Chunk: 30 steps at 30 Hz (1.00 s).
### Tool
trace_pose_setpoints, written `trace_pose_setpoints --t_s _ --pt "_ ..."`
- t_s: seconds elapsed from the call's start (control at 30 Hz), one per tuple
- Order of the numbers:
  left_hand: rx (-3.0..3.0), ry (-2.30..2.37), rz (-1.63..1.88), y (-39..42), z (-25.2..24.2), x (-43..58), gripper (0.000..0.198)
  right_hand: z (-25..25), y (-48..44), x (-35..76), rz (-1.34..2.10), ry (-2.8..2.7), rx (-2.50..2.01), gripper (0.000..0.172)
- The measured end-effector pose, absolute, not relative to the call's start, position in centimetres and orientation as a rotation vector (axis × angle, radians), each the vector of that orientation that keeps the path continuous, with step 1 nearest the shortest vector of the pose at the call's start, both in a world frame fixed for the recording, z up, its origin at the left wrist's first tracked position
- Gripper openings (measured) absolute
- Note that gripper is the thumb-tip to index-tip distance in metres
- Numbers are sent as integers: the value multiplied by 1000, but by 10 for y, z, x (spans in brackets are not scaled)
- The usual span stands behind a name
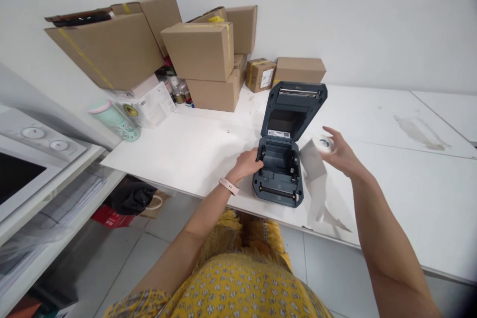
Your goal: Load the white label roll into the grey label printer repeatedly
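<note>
My left hand [246,163] rests on open label printer [282,161] at table [391,198] edge, fingertips hidden inside bay, grip unclear. My right hand [341,151] pinches paper roll [322,143] beside printer, loose strip [316,184] trailing down.

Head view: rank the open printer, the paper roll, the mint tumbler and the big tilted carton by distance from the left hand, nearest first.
1. open printer, touched by the left hand
2. paper roll, right of it, in the right hand
3. mint tumbler, far left
4. tilted carton, back left at the wall
</note>
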<state>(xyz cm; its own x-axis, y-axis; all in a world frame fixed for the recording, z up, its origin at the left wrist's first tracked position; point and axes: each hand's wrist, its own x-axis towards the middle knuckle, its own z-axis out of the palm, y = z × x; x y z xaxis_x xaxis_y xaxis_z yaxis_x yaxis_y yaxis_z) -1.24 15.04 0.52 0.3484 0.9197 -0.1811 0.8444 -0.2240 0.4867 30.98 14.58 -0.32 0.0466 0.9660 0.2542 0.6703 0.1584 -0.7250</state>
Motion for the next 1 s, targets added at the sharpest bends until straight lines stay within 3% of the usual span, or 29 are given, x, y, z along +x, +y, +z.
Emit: trace_pose_setpoints --t_s 0.4,0.57,0.63,0.83,1.0 --pt "2093 1545 208 151 2 -12 50 -33 134 303 817 -1568 -1654 106" --pt "2087 1548 205 150 3 -12 49 -34 92 336 1002 -1444 -1538 69" --pt "2086 1553 206 150 3 -12 49 -39 77 333 1099 -1542 -1504 62" --pt "2073 1547 230 147 4 -12 47 -40 62 294 1181 -1322 -1469 52" --pt "2078 1549 236 147 2 -13 46 11 74 285 966 -1328 -1180 59"
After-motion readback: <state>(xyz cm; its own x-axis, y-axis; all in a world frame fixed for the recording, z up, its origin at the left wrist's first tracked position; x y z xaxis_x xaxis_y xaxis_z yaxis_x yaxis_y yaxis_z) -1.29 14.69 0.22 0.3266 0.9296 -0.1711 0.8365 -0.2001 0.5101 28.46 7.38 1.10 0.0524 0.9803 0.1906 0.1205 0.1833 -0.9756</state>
